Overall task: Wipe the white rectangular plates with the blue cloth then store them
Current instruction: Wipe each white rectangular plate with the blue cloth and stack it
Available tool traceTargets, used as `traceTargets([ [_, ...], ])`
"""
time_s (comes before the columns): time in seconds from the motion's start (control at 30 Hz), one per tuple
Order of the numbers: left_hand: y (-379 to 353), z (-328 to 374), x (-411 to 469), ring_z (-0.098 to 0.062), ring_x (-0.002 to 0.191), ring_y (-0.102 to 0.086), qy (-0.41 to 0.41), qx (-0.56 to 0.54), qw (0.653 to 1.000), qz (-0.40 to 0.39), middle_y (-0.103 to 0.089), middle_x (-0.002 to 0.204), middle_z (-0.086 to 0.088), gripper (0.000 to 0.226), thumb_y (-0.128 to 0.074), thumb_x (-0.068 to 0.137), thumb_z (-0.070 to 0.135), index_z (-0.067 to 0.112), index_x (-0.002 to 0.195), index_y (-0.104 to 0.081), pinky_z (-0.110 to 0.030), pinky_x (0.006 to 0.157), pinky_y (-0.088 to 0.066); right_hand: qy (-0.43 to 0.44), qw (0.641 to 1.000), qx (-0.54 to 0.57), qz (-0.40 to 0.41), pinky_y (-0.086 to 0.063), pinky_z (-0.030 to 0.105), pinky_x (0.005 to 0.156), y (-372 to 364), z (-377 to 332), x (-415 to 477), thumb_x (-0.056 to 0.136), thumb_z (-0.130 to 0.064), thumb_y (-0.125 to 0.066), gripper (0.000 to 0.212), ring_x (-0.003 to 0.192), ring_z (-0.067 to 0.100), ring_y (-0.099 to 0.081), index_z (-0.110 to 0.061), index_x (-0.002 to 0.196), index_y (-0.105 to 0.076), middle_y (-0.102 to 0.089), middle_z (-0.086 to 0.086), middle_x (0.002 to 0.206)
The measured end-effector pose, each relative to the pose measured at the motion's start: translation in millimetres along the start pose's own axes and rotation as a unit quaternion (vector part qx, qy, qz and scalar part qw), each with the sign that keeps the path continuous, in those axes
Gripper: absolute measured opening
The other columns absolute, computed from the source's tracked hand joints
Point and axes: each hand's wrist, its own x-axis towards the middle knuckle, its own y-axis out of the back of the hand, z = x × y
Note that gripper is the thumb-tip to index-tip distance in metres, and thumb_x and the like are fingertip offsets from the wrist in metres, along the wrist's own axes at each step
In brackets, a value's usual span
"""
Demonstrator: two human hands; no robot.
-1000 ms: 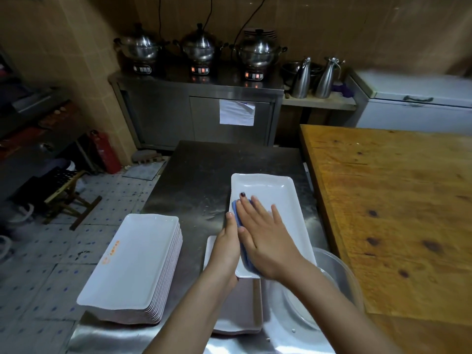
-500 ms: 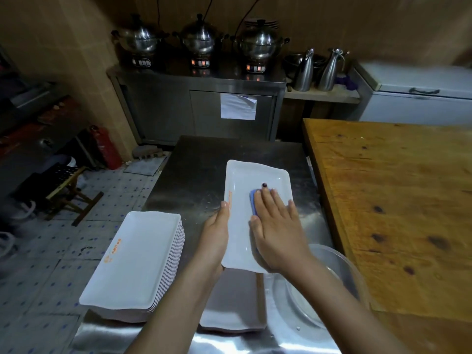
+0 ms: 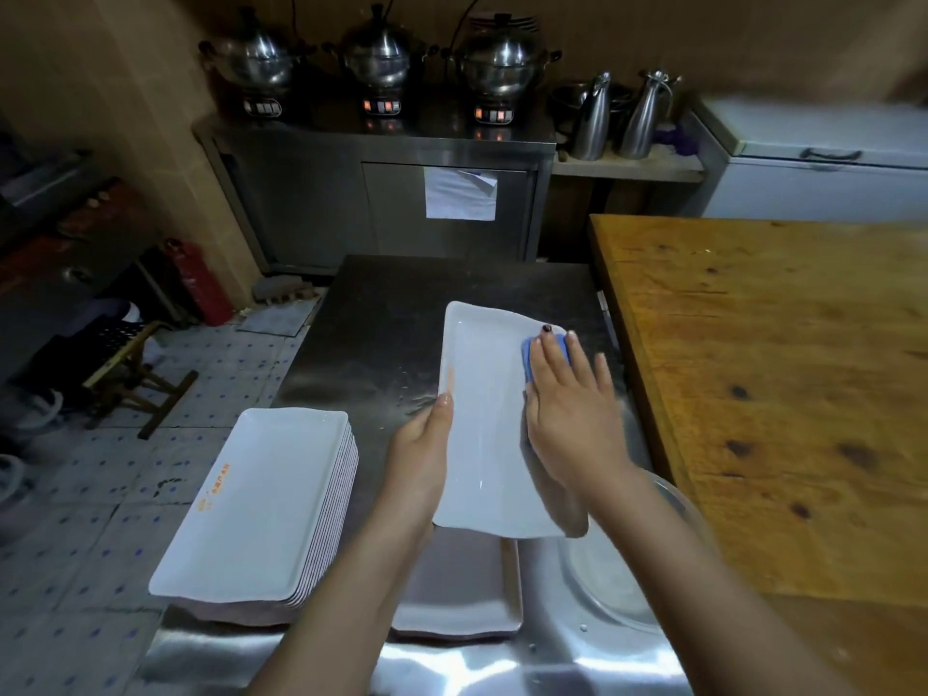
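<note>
Smooth, glossy finish on the white rectangular plate [image 3: 482, 419]; ceramic or plastic, cannot tell. Small blue cloth [image 3: 526, 358]: soft, matt fabric. Grey stainless-steel surface [image 3: 381, 334]: brushed metal with a dull sheen and wet speckles. Orange-brown wooden table [image 3: 778, 369]: matt, worn grain, dark knots. Domed steel pots [image 3: 379, 52]: polished and bright. White paper sheet [image 3: 459, 193]: matt, creased.

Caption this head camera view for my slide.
Right hand wipes white plate with blue cloth while left hand holds it.

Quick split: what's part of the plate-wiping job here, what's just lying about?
Job: held plate, blue cloth, left hand, right hand, plate stack.
Lying about: steel pots, steel jugs, fire extinguisher, wooden table.
</note>
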Motion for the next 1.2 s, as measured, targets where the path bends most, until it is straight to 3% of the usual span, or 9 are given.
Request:
traceTargets([
  [0.17, -7.4, -4.5, -6.6, -0.029, 0.093, -0.067, 0.011, -0.015, 1.000, -0.004, -0.071, 0.092, -0.005, 0.031, -0.041, 0.099, 0.030, 0.020, 0.083, -0.066, -0.043, 0.087, -0.052, -0.026, 1.000, 0.010, 0.007, 0.006, 0.039, 0.118, 3.3, 5.7, 14.9, 0.102, -0.030, -0.017, 0.054, 0.146, 0.020, 0.009, -0.017, 0.152, 0.000, 0.004, 0.000, 0.160],
  [0.33, -4.3, -1.0, -4.0, -0.016, 0.070, -0.067, 0.009, -0.049, 0.999, 0.006, -0.070, 0.079, 0.002, 0.029, -0.043, 0.098, 0.030, 0.018, 0.084, -0.065, -0.024, 0.062, -0.054, -0.053, 0.997, 0.061, 0.010, 0.001, 0.038, 0.120, 9.4, 1.4, 14.0, 0.102, -0.031, -0.017, 0.056, 0.146, 0.021, 0.009, -0.012, 0.151, 0.002, 0.007, 0.004, 0.160],
  [0.57, 4.7, 0.2, -0.5, -0.004, 0.051, -0.064, 0.015, -0.059, 0.998, 0.014, -0.066, 0.073, 0.007, 0.030, -0.038, 0.099, 0.035, 0.019, 0.089, -0.062, -0.012, 0.042, -0.048, 0.084, 0.993, 0.084, -0.023, 0.013, 0.033, 0.113, -3.4, -23.9, -36.9, 0.080, -0.045, 0.011, 0.078, 0.147, 0.018, 0.005, -0.016, 0.152, -0.003, 0.001, -0.001, 0.160],
  [0.67, -2.1, -4.9, -2.9, -0.004, 0.051, -0.065, 0.026, -0.032, 0.999, 0.001, -0.068, 0.066, 0.006, 0.036, -0.037, 0.099, 0.038, 0.018, 0.089, -0.065, -0.015, 0.047, -0.050, 0.179, 0.981, 0.075, -0.032, 0.013, 0.028, 0.113, 3.6, -25.7, -16.5, 0.082, -0.046, 0.009, 0.076, 0.147, 0.014, 0.005, -0.019, 0.152, -0.005, -0.002, -0.005, 0.160],
  [0.8, -11.4, -14.9, -6.7, -0.017, 0.078, -0.070, 0.039, -0.016, 0.999, 0.006, -0.073, 0.082, 0.002, 0.041, -0.040, 0.096, 0.045, 0.017, 0.099, -0.069, -0.032, 0.075, -0.057, 0.130, 0.990, 0.046, 0.003, 0.009, 0.034, 0.116, 10.9, -22.9, 17.8, 0.095, -0.040, -0.002, 0.061, 0.147, 0.014, 0.006, -0.018, 0.152, -0.005, -0.001, -0.004, 0.160],
  [0.93, -13.3, -10.2, -5.7, -0.006, 0.062, -0.068, 0.021, -0.050, 0.999, 0.007, -0.071, 0.070, 0.006, 0.036, -0.037, 0.100, 0.036, 0.017, 0.092, -0.067, -0.015, 0.054, -0.053, 0.088, 0.986, 0.137, -0.034, 0.008, 0.034, 0.116, 13.0, -37.8, 4.0, 0.102, -0.030, -0.018, 0.054, 0.146, 0.014, 0.013, -0.019, 0.152, -0.001, 0.008, -0.003, 0.160],
  [1.03, -12.4, -2.7, -3.8, -0.001, 0.067, -0.065, 0.012, -0.091, 0.996, 0.023, -0.069, 0.083, 0.002, 0.036, -0.034, 0.101, 0.032, 0.017, 0.094, -0.065, -0.009, 0.055, -0.051, 0.137, 0.970, 0.191, -0.070, 0.009, 0.034, 0.118, 15.4, -53.4, -28.4, 0.101, -0.028, -0.015, 0.054, 0.145, 0.011, 0.015, -0.021, 0.152, 0.001, 0.009, -0.006, 0.159],
  [1.13, -5.3, 1.8, 2.8, -0.013, 0.082, -0.065, 0.033, -0.115, 0.991, 0.058, -0.067, 0.098, -0.003, 0.038, -0.032, 0.101, 0.034, 0.012, 0.102, -0.063, -0.016, 0.066, -0.053, 0.171, 0.962, 0.177, -0.120, 0.013, 0.030, 0.114, 16.6, -50.4, -51.7, 0.102, -0.023, -0.020, 0.055, 0.144, 0.009, 0.018, -0.024, 0.151, 0.007, 0.012, -0.010, 0.158],
  [1.2, -0.7, 0.8, 6.1, -0.016, 0.076, -0.065, 0.043, -0.092, 0.992, 0.074, -0.069, 0.095, -0.005, 0.041, -0.033, 0.100, 0.039, 0.011, 0.103, -0.063, -0.020, 0.057, -0.053, 0.175, 0.964, 0.145, -0.141, 0.014, 0.030, 0.113, 14.5, -41.5, -58.7, 0.102, -0.024, -0.019, 0.056, 0.144, 0.009, 0.018, -0.025, 0.151, 0.008, 0.013, -0.012, 0.158],
])
